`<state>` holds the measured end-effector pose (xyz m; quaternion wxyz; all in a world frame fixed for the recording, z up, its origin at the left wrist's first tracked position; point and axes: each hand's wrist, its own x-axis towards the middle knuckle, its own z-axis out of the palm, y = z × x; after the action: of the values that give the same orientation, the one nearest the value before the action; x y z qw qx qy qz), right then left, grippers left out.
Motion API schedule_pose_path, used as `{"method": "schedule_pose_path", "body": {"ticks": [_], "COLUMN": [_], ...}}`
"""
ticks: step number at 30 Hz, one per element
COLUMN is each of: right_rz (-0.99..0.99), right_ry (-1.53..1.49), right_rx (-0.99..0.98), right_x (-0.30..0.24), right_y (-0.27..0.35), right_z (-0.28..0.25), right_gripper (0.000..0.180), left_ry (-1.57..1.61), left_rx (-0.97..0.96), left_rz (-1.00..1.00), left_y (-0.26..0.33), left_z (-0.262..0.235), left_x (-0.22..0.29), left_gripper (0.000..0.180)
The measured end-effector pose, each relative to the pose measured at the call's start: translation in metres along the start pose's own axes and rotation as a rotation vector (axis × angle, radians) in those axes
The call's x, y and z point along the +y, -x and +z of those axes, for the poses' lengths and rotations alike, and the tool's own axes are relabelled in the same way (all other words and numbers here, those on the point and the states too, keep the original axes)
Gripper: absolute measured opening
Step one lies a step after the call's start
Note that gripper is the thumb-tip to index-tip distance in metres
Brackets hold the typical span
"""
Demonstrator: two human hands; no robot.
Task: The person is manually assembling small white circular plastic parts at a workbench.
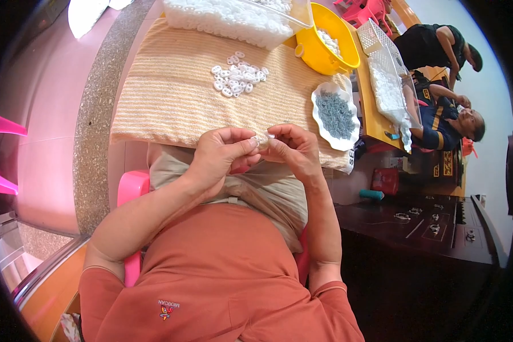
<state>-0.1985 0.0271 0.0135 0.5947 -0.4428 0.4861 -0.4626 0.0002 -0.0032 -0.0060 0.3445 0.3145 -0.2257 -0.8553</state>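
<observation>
Above my lap, at the near edge of the towel-covered table (159,85), both hands meet fingertip to fingertip. My left hand (222,153) pinches a small white plastic piece (261,140) between thumb and forefinger. From the other side my right hand (297,151) pinches at the same piece, its fingers hiding much of it. Farther out on the towel lies a loose pile of white oval pieces with holes (238,78). To the right of it, a white scalloped dish (341,144) holds many small grey-blue parts (333,114), too fine to make out singly.
A clear tub (293,25) full of white pieces stands at the far edge, beside a yellow basin (318,60) with more inside. On the right, another table bears a clear bin (388,88); two people are near it. A pink stool (2,154) stands far left.
</observation>
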Motion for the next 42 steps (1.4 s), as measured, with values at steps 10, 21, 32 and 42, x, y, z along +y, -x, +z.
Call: {"method": "schedule_pose_path", "body": {"ticks": [10, 21, 32, 42], "right_rz": [-0.011, -0.012, -0.019, 0.008], "right_ry": [0.101, -0.075, -0.042, -0.021], "right_rx": [0.021, 0.040, -0.023, -0.023], "right_x": [-0.001, 0.008, 0.010, 0.005], "right_y": [-0.003, -0.002, -0.003, -0.001], "right_z": [-0.002, -0.002, -0.004, 0.000], "right_gripper": [0.014, 0.027, 0.028, 0.029], "left_ry": [0.024, 0.022, 0.014, 0.000], "left_rx": [0.013, 0.005, -0.012, 0.006], "left_rz": [0.010, 0.025, 0.022, 0.038], "left_y": [0.001, 0.000, -0.001, 0.000], "left_z": [0.002, 0.001, 0.000, 0.002], "left_x": [0.001, 0.000, 0.001, 0.002], "left_gripper": [0.014, 0.013, 0.013, 0.014]}}
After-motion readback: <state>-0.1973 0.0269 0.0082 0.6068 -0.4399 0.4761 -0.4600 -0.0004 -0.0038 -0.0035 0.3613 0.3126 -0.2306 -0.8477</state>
